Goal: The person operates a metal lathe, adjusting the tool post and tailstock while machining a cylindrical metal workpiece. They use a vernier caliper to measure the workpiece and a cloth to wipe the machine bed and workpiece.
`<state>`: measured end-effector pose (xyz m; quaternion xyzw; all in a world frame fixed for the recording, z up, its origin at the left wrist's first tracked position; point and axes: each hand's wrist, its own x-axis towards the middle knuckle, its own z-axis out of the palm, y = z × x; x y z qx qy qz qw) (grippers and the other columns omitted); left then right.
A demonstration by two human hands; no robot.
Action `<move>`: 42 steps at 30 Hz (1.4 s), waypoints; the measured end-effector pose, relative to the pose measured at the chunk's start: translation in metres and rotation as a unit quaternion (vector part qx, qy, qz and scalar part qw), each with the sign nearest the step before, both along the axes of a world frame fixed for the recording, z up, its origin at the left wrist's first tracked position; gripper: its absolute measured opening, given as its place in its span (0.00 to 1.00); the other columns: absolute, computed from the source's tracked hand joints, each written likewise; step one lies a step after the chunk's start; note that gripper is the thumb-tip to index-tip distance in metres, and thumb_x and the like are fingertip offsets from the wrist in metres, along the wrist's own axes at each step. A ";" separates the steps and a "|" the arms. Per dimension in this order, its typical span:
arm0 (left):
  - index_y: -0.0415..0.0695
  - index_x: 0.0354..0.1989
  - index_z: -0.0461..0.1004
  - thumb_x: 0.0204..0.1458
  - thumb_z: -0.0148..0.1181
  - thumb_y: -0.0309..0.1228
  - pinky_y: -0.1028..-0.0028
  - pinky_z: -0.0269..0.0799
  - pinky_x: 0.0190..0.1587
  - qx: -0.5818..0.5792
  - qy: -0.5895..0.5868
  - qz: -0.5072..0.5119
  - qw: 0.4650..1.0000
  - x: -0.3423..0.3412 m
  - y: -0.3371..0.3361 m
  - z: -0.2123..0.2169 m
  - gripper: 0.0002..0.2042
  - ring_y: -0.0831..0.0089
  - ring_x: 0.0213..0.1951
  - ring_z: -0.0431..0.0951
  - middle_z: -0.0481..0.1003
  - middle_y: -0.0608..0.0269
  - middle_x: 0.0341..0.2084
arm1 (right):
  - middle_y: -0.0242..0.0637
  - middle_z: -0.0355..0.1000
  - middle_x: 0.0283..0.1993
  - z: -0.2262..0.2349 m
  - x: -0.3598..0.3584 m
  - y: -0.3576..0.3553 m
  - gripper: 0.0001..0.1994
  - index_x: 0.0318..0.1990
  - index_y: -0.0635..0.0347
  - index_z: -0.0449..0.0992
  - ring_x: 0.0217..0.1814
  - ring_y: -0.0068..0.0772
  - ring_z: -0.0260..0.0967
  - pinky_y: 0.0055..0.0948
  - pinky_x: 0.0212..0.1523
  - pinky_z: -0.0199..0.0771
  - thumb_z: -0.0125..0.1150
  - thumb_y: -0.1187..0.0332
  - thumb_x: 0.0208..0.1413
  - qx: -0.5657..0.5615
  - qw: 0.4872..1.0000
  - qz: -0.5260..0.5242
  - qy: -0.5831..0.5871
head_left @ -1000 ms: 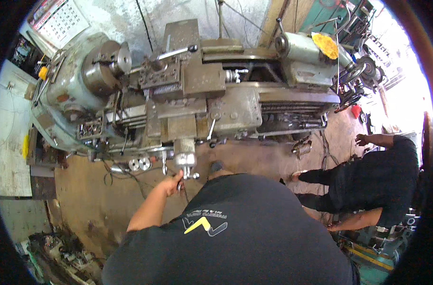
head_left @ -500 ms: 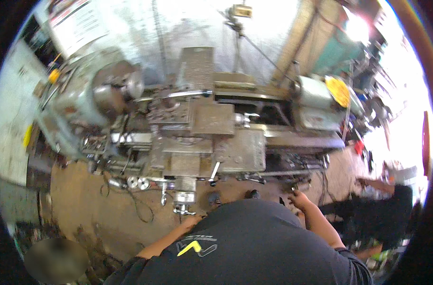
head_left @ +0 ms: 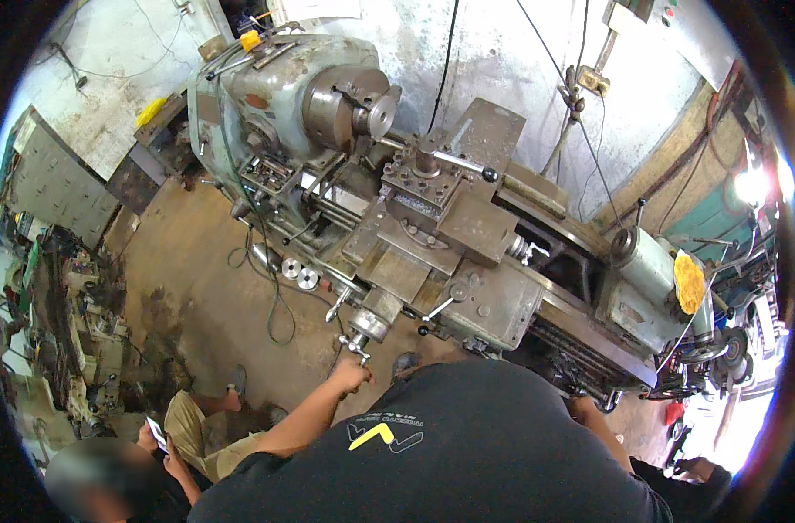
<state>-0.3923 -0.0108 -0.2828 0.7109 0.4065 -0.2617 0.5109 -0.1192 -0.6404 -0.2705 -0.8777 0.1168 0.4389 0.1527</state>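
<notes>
In front of me stands a metal lathe with a round chuck gripping a short cylindrical workpiece. On its carriage sits a tool post with a long ball-ended lever. My left hand is at the cross-slide crank handle, its fingers curled at the crank's lower end. Partly hidden by my dark shirt, my right hand is low by the front of the lathe bed, below the tailstock. Its fingers do not show clearly.
To the lower left a seated person holds a phone. Two round metal pieces and a looped cable lie below the lathe. A yellow cloth-like piece hangs on the tailstock. Metal clutter lines the left side.
My view has turned, so the lathe now runs slantwise down to the right. My left hand has come up to the crank handle. My right hand has gone partly behind my shirt.
</notes>
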 end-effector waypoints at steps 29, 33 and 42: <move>0.44 0.40 0.81 0.48 0.58 0.31 0.65 0.75 0.26 0.070 0.089 -0.098 0.989 0.016 0.085 -0.007 0.12 0.64 0.25 0.80 0.82 0.54 0.32 | 0.39 0.74 0.36 -0.060 -0.077 -0.017 0.18 0.53 0.62 0.73 0.33 0.35 0.69 0.37 0.34 0.72 0.58 0.61 0.60 0.060 0.997 -0.002 0.053; 0.41 0.39 0.80 0.48 0.58 0.29 0.75 0.62 0.18 -0.246 0.057 0.008 0.968 0.007 0.054 0.000 0.11 0.78 0.16 0.62 0.78 0.63 0.25 | 0.38 0.73 0.32 -0.062 -0.067 0.014 0.17 0.53 0.61 0.72 0.28 0.34 0.68 0.36 0.29 0.71 0.56 0.62 0.61 0.075 0.995 0.058 0.025; 0.42 0.35 0.81 0.51 0.57 0.31 0.71 0.71 0.25 0.205 0.000 -0.224 0.953 0.028 0.051 -0.065 0.09 0.73 0.25 0.75 0.80 0.59 0.29 | 0.39 0.76 0.34 -0.048 -0.069 0.086 0.14 0.45 0.61 0.78 0.31 0.31 0.71 0.33 0.29 0.71 0.59 0.61 0.58 0.270 0.946 -0.163 -0.073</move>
